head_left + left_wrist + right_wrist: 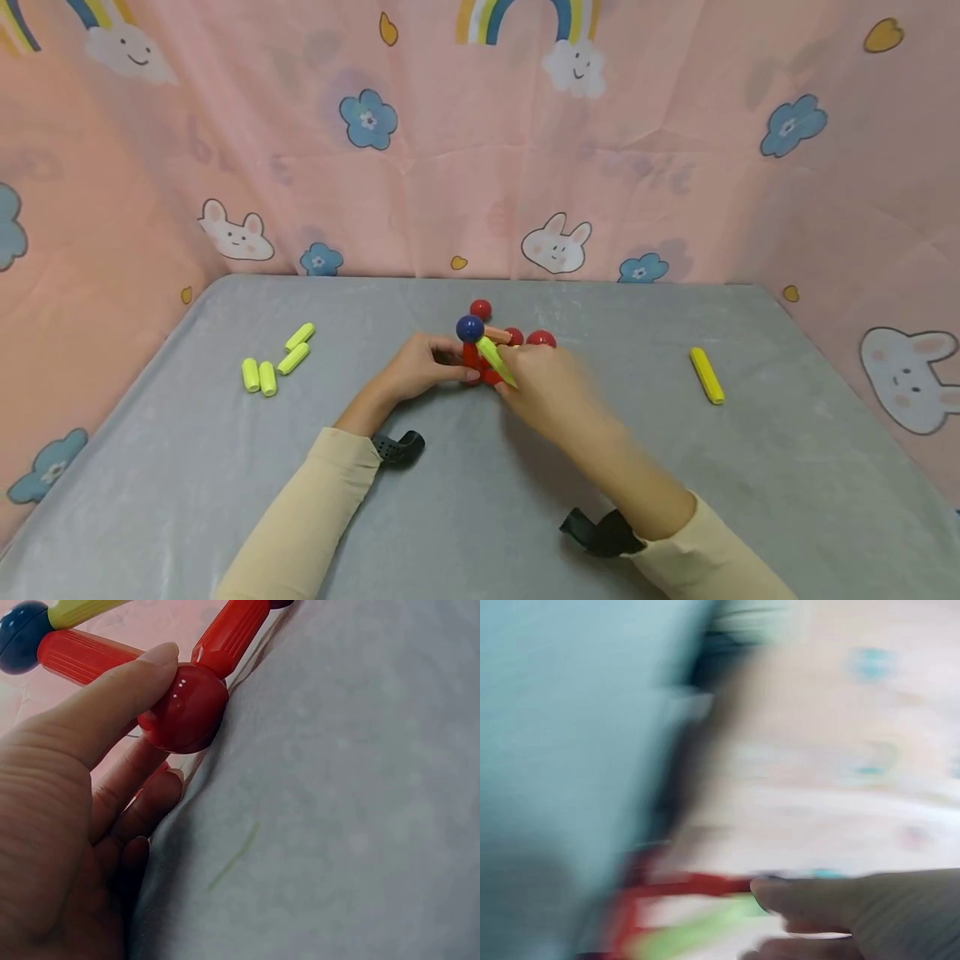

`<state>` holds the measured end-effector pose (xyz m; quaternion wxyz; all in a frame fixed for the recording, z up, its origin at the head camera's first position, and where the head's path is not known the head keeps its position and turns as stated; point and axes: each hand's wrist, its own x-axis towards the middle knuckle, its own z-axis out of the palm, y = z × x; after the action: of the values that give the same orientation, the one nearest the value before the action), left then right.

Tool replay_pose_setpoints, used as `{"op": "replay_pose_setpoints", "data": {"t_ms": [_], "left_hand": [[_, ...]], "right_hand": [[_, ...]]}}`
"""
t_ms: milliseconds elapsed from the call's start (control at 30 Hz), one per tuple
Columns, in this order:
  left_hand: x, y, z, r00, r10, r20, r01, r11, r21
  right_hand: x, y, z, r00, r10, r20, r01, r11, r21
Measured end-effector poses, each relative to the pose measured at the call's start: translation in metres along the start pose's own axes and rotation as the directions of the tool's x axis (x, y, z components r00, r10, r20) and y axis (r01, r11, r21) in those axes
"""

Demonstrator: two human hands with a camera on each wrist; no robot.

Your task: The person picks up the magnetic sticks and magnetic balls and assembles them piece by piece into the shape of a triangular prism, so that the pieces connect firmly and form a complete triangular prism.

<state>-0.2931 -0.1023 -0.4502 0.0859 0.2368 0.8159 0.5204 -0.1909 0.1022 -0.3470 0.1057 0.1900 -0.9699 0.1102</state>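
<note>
A ball-and-rod toy structure stands mid-table, with a blue ball at its top left and several red balls around it. My left hand is at its left side. In the left wrist view, the left thumb and fingers hold a red ball with two red rods joined to it. From the blue ball a yellow-green rod slopes down to the right, where my right hand grips it with bent fingers. Strong blur in the right wrist view hides the exact contact; a red rod shows beside the fingertips.
Several short yellow-green rods lie at the table's left. A longer yellow rod lies at the right. Dark straps circle both wrists. A pink patterned curtain hangs behind and beside the grey table.
</note>
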Motion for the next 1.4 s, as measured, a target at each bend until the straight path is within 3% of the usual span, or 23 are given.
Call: {"op": "replay_pose_setpoints", "data": {"t_ms": [133, 200, 233, 300, 367, 433, 500, 567, 667, 767, 867, 1167, 1400], "left_hand": [[0.002, 0.002, -0.001, 1.000, 0.003, 0.010, -0.002, 1.000, -0.011], [0.002, 0.002, -0.003, 1.000, -0.001, 0.006, 0.002, 1.000, -0.011], [0.002, 0.000, -0.003, 1.000, 0.001, 0.006, -0.001, 1.000, -0.007], [0.001, -0.001, -0.005, 1.000, -0.005, 0.000, 0.005, 1.000, -0.001], [0.000, -0.003, -0.006, 1.000, -0.011, -0.007, 0.011, 1.000, 0.002], [-0.002, -0.004, -0.006, 1.000, -0.017, -0.014, 0.017, 1.000, 0.000], [-0.003, -0.004, -0.007, 1.000, -0.021, -0.019, 0.021, 1.000, -0.003], [-0.003, -0.004, -0.007, 1.000, -0.020, -0.018, 0.020, 1.000, -0.004], [-0.003, -0.003, -0.006, 1.000, -0.010, -0.011, 0.010, 1.000, -0.010], [-0.002, -0.003, -0.004, 1.000, -0.003, -0.010, 0.003, 1.000, -0.022], [-0.002, -0.003, -0.003, 1.000, -0.001, -0.014, 0.001, 1.000, -0.031], [-0.003, -0.001, -0.002, 1.000, -0.008, -0.023, 0.007, 1.000, -0.025], [-0.001, 0.000, 0.001, 1.000, -0.014, -0.012, 0.014, 1.000, -0.001]], "right_hand": [[-0.008, 0.025, -0.049, 0.998, 0.050, 0.027, -0.056, 0.964, 0.261], [-0.006, 0.046, -0.059, 0.992, 0.097, 0.079, -0.116, 0.948, 0.296], [-0.004, 0.058, -0.058, 0.985, 0.115, 0.128, -0.146, 0.953, 0.267], [0.003, 0.080, -0.047, 0.960, 0.121, 0.252, -0.178, 0.960, 0.215], [0.010, 0.095, -0.026, 0.934, 0.072, 0.349, -0.152, 0.966, 0.207], [0.016, 0.104, -0.001, 0.912, 0.006, 0.411, -0.131, 0.951, 0.279], [0.021, 0.107, 0.021, 0.900, -0.047, 0.432, -0.139, 0.911, 0.388], [0.023, 0.108, 0.040, 0.909, -0.076, 0.410, -0.135, 0.877, 0.462], [0.022, 0.107, 0.060, 0.942, -0.076, 0.328, -0.113, 0.847, 0.520], [0.019, 0.105, 0.072, 0.975, -0.055, 0.216, -0.079, 0.820, 0.567], [0.017, 0.104, 0.080, 0.991, -0.046, 0.126, -0.044, 0.777, 0.627], [0.016, 0.109, 0.092, 0.998, -0.057, -0.009, 0.046, 0.694, 0.718], [0.012, 0.114, 0.093, 0.999, -0.045, -0.001, 0.032, 0.693, 0.720]]}}
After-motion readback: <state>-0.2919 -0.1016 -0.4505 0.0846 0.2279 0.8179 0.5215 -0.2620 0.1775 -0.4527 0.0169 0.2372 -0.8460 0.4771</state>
